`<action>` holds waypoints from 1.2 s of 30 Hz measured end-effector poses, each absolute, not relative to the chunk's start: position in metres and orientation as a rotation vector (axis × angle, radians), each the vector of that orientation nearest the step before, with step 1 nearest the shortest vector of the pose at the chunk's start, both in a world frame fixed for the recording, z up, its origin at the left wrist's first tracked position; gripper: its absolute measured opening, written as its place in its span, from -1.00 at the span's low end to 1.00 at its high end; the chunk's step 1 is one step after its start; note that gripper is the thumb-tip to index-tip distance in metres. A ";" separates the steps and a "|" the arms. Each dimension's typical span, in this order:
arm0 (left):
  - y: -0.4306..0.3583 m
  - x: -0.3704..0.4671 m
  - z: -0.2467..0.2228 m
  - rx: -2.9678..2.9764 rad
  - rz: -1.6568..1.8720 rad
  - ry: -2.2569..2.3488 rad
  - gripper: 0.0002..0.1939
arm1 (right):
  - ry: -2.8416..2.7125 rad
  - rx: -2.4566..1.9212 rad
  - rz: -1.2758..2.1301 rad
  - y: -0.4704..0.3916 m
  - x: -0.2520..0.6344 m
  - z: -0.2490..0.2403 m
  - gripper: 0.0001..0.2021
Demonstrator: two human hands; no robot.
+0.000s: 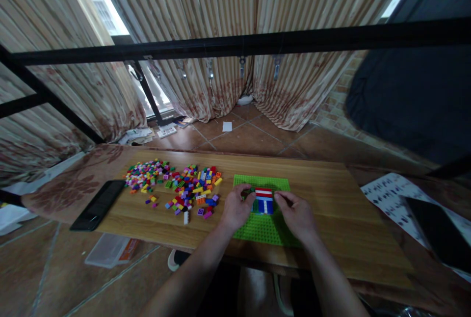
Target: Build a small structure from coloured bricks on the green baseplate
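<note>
A green studded baseplate (257,233) lies on the wooden board, with a small build of toy bricks (264,201) on it in red, white and blue rows. My left hand (235,207) is at the left side of this build, thumb and forefinger closed around a dark green brick (251,191). At the opposite side my right hand (297,215) has its fingertips drawn together by the build's right edge. What those fingers hold, if anything, is too small to make out. Both hands rest over the baseplate and cover parts of its sides.
Left of the baseplate spreads a pile of loose mixed bricks (191,187), with smaller pieces (145,172) further left. A black phone-like slab (97,206) lies at the board's left end. To the right are a printed sheet (390,199) and a dark tablet-like device (437,231). A black rail (235,44) crosses ahead.
</note>
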State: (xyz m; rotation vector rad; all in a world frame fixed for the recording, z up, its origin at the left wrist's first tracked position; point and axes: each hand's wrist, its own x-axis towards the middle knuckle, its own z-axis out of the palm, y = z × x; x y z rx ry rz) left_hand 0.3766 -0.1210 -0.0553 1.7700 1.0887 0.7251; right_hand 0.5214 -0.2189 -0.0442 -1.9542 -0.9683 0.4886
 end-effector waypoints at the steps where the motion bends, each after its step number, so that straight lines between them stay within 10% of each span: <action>1: -0.121 0.377 -0.056 1.771 0.727 1.087 -0.73 | -0.973 -1.940 0.498 -0.219 0.521 -0.045 -0.59; 36: -0.135 0.382 -0.048 2.029 0.705 1.152 -0.69 | -0.665 -1.709 0.786 -0.213 0.518 -0.050 -0.50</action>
